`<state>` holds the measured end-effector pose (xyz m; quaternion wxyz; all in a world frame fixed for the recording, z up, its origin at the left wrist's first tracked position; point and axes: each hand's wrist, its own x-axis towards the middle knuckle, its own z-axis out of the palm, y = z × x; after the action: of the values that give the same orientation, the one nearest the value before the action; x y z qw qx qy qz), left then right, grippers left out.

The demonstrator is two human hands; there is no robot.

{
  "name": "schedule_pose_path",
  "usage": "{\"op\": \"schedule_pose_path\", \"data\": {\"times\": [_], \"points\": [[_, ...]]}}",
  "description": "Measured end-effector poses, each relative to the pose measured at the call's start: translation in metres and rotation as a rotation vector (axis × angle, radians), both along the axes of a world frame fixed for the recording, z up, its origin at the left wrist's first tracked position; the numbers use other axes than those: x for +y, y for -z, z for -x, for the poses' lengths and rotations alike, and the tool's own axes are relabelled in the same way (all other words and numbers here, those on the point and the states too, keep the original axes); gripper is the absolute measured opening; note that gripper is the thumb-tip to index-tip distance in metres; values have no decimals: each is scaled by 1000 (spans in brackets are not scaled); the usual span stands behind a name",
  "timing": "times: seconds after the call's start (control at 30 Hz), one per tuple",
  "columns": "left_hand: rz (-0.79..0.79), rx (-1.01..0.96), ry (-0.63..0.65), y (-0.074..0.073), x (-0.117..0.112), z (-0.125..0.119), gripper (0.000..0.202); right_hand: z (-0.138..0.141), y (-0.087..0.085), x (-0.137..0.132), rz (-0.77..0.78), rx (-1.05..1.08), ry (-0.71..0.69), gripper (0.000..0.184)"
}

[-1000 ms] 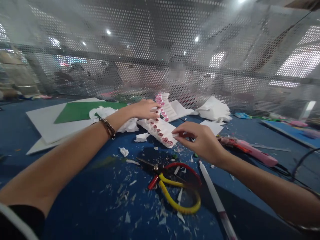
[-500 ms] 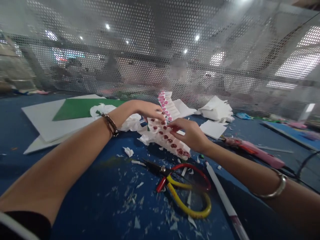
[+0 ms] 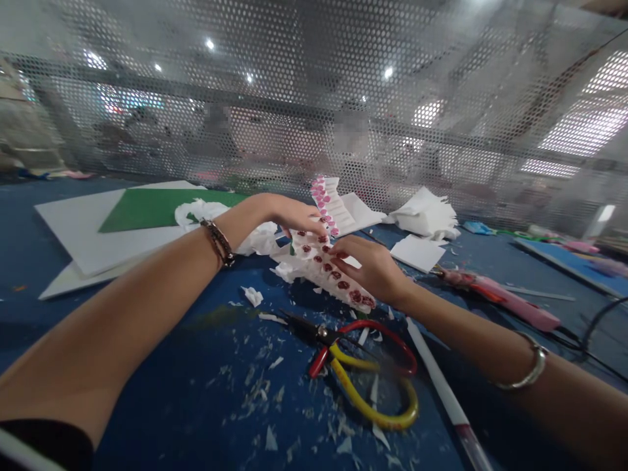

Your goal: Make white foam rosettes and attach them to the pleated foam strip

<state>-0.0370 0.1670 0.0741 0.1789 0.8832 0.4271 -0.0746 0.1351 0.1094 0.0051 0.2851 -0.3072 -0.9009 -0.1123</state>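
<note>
A white, crinkled paper piece with rows of dark red spots (image 3: 338,281) lies slanting in the middle of the table. My left hand (image 3: 294,212) curls over its far end, the fingers closed on it and partly hidden. With thumb and fingers drawn together, my right hand (image 3: 370,265) pinches at its right edge; the fingertips are on the paper near the spots. Just beyond stands a pleated white paper strip edged with pink petal shapes (image 3: 321,194). Nearest to me lie scissors (image 3: 322,333) with one red and one yellow handle, blades partly apart.
White sheets (image 3: 73,216) and a green sheet (image 3: 147,209) lie at left, beside crumpled tissue (image 3: 201,212). At right are a white pen (image 3: 436,369), a pink corded tool (image 3: 510,301) and crumpled paper (image 3: 424,212). Paper scraps litter the front. A perforated metal screen (image 3: 294,78) stands behind.
My right hand has shifted very slightly at the paper's edge. Both hands keep their places on the spotted paper; the whole view has moved a little.
</note>
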Motion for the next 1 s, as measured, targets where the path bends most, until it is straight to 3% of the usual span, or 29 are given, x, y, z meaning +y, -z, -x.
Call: {"op": "schedule_pose_path", "data": {"times": [0.47, 1.0], "points": [[12, 14, 14, 1, 5, 1, 75, 1, 2, -3, 41, 82, 22, 11], [-7, 20, -7, 2, 7, 1, 75, 3, -10, -2, 176, 36, 70, 8]]}}
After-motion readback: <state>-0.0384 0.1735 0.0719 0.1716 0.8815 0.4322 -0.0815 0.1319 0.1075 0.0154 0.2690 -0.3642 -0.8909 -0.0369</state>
